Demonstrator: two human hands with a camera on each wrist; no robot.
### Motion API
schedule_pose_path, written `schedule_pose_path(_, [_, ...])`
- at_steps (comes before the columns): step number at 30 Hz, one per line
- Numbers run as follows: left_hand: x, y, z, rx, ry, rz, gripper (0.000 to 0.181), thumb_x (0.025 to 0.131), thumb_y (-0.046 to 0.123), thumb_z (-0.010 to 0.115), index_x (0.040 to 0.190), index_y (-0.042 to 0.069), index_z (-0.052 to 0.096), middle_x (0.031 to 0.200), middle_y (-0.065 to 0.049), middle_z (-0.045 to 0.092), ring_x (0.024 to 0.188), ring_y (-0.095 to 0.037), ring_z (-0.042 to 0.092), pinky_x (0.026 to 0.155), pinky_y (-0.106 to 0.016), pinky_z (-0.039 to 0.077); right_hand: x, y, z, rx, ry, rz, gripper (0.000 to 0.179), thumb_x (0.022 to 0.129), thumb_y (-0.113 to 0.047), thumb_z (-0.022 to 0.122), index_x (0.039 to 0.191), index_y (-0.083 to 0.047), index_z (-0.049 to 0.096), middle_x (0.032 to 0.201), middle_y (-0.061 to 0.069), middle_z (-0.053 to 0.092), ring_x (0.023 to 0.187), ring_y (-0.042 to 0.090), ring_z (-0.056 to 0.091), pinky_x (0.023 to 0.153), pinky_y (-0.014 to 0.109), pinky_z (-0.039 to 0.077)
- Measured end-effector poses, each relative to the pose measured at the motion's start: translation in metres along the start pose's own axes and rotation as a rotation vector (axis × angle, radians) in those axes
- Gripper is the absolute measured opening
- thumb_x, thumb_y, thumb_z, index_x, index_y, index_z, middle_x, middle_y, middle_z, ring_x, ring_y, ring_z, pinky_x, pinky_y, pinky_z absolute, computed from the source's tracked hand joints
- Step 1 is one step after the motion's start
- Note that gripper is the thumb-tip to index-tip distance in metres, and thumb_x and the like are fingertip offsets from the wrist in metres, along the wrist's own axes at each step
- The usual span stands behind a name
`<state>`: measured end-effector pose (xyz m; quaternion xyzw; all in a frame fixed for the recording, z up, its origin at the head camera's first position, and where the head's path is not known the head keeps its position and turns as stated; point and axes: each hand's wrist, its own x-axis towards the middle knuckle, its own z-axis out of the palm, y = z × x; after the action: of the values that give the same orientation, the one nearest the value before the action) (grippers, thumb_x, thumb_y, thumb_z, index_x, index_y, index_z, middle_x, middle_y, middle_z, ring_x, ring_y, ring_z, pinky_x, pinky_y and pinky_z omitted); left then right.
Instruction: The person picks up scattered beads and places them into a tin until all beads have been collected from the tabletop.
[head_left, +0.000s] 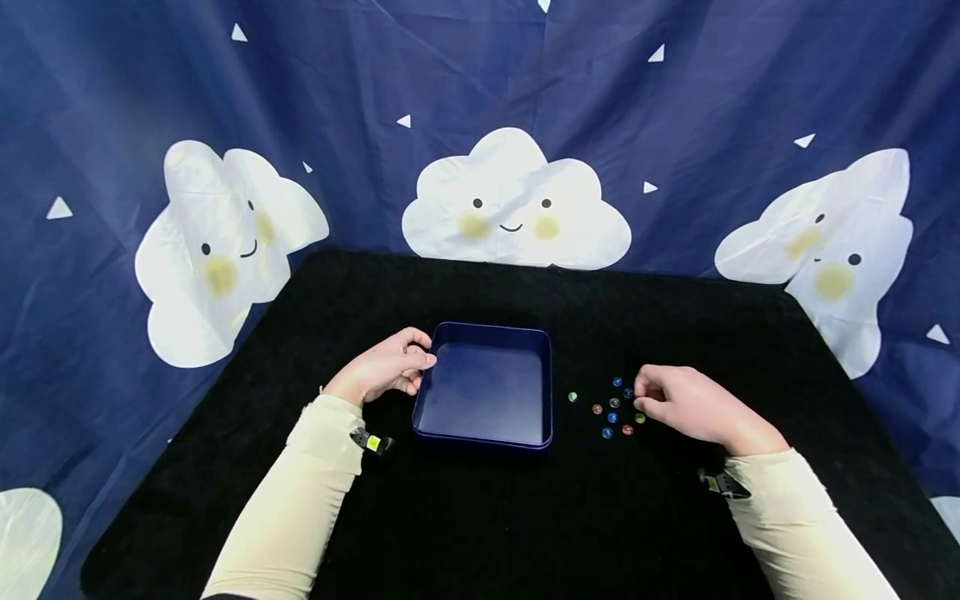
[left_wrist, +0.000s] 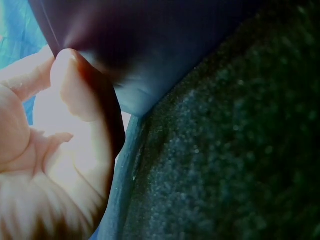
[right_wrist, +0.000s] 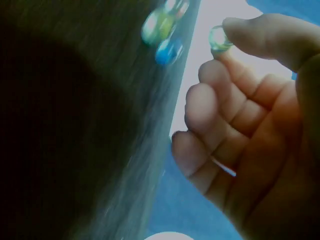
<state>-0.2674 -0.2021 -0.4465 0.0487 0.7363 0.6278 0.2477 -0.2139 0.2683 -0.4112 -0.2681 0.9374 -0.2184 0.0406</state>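
Observation:
A dark blue square box [head_left: 483, 400] with low walls stands on the black cloth, its inside bare. My left hand [head_left: 384, 365] grips its left wall, thumb at the rim, and the left wrist view shows the thumb [left_wrist: 80, 85] against the wall. Right of the box, my right hand [head_left: 693, 404] pinches a clear greenish glass marble [right_wrist: 218, 38] between thumb and forefinger, the other fingers curled below. Beside that hand lie several loose glass marbles, among them a blue marble [head_left: 612, 417], a red marble [head_left: 627, 430] and a yellow marble [head_left: 640, 418].
A green marble [head_left: 573, 397] lies between the box and the other marbles. Black plush cloth [head_left: 517, 517] covers the table. Behind it hangs a blue curtain [head_left: 360, 192] with white clouds and triangles.

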Motion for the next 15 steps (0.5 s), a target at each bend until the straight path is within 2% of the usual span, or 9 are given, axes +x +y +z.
schedule_pose_path(7, [-0.002,0.002,-0.001,-0.001,0.000,0.005,0.053,0.098,0.013,0.065,0.137,-0.001,0.032,0.087,-0.010,0.054,0.062,-0.016,0.056,0.059,-0.028,0.053,0.025,-0.038,0.013,0.135,-0.021,-0.064,0.017,0.092,-0.013,0.071,0.087,-0.025,0.060,0.072,-0.011,0.061,0.060,0.005,0.060,0.059,0.027,0.049])
schedule_pose_path(15, [-0.001,0.003,0.001,0.005,0.001,-0.003,0.052,0.099,0.012,0.064,0.138,-0.001,0.032,0.087,-0.009,0.055,0.062,-0.016,0.056,0.059,-0.028,0.054,0.044,-0.074,0.022,0.113,0.030,-0.186,0.012,0.091,-0.016,0.072,0.092,-0.025,0.063,0.079,-0.016,0.057,0.068,0.004,0.055,0.065,0.027,0.049])
